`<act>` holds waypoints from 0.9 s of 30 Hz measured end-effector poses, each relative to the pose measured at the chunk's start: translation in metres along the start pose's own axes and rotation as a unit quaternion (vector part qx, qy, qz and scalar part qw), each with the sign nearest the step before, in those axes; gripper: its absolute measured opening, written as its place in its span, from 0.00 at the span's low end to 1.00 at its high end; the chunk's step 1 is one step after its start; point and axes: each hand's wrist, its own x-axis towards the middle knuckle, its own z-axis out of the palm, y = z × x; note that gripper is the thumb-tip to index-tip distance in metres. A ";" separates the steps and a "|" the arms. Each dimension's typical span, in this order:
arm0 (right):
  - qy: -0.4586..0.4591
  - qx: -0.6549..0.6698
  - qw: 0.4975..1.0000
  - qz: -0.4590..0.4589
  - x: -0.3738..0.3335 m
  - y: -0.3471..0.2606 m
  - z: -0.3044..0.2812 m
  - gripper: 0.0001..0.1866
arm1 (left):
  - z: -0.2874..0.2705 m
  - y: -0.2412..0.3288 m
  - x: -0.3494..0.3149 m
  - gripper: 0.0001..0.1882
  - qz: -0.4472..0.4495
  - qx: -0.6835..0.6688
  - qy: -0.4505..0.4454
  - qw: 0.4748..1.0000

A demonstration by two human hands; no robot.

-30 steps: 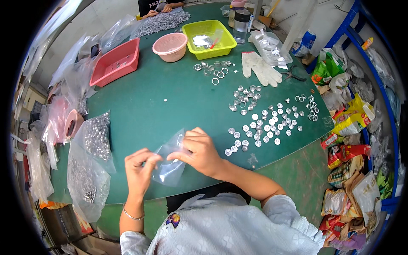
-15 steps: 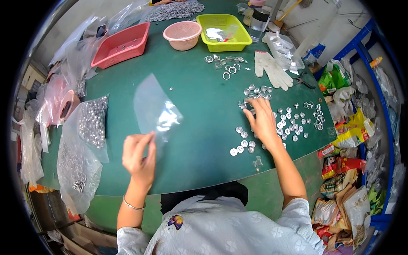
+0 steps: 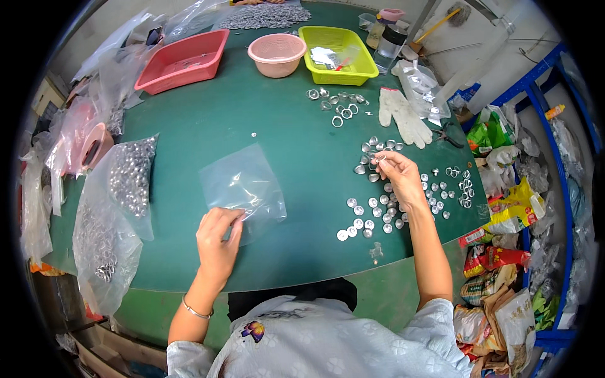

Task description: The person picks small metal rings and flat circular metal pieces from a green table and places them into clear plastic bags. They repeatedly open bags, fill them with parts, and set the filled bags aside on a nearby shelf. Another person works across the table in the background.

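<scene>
Two bare hands, yours, over one green table (image 3: 302, 252).

Left hand (image 3: 217, 242): thumb and forefinger pressed together on the near part of a clear plastic bag (image 3: 252, 176). The bag spreads beyond this grip and to its right, over the tabletop.

Right hand (image 3: 403, 181): thumb and fingertips brought together on a small silvery piece (image 3: 380, 159), its exact shape too small to tell.

Around your right grip: one cluster of domed metal parts (image 3: 365, 147), just beside and beyond the fingertips; one scatter of round discs (image 3: 358, 223), nearer to you, running to both sides of your forearm; one group of metal rings (image 3: 466, 184), to its right. Beyond it, one pale knitted glove (image 3: 403, 120), with dark pliers (image 3: 449, 135) near the glove's right side.

Farther beyond, between your two grips: one group of loose metal pieces (image 3: 313, 94), one yellow-green basket (image 3: 343, 79) and one round pink basin (image 3: 277, 66), the last two side by side.

Around your left grip: one bag of shiny beads (image 3: 132, 179), to its left and farther off; one bag of small rings (image 3: 107, 252), well to its left; one red tray (image 3: 179, 80), far beyond it and leftward.
</scene>
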 end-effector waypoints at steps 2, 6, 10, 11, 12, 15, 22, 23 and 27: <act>0.044 -0.105 0.991 -0.065 0.004 0.004 -0.016 0.08 | 0.000 0.001 -0.001 0.10 -0.009 -0.010 -0.006 1.000; 0.189 -0.459 0.848 -0.184 0.031 0.008 -0.065 0.09 | 0.001 0.002 -0.002 0.10 -0.014 -0.022 -0.019 0.999; 0.182 -0.526 0.806 -0.199 0.063 0.031 -0.118 0.08 | 0.004 0.005 0.002 0.09 -0.031 -0.055 -0.021 0.998; 0.160 -0.526 0.814 -0.185 0.065 0.031 -0.120 0.08 | 0.003 0.004 0.002 0.09 -0.032 -0.053 -0.024 0.998; 0.139 -0.526 0.822 -0.171 0.067 0.031 -0.122 0.07 | 0.002 0.003 0.002 0.09 -0.032 -0.051 -0.026 0.998; 0.109 -0.526 0.826 -0.174 0.064 0.022 -0.119 0.12 | 0.001 0.003 -0.001 0.09 -0.038 -0.045 -0.027 0.998; -0.004 -0.586 0.792 -0.171 0.050 0.015 -0.060 0.41 | 0.007 0.003 -0.002 0.09 -0.026 -0.052 -0.025 0.998; -0.021 -0.605 0.780 -0.161 0.049 0.014 -0.054 0.43 | 0.006 0.004 -0.002 0.09 -0.026 -0.051 -0.027 0.998; -0.112 -0.514 0.837 -0.149 0.049 0.020 -0.048 0.51 | 0.003 0.004 -0.003 0.09 -0.029 -0.046 -0.026 0.998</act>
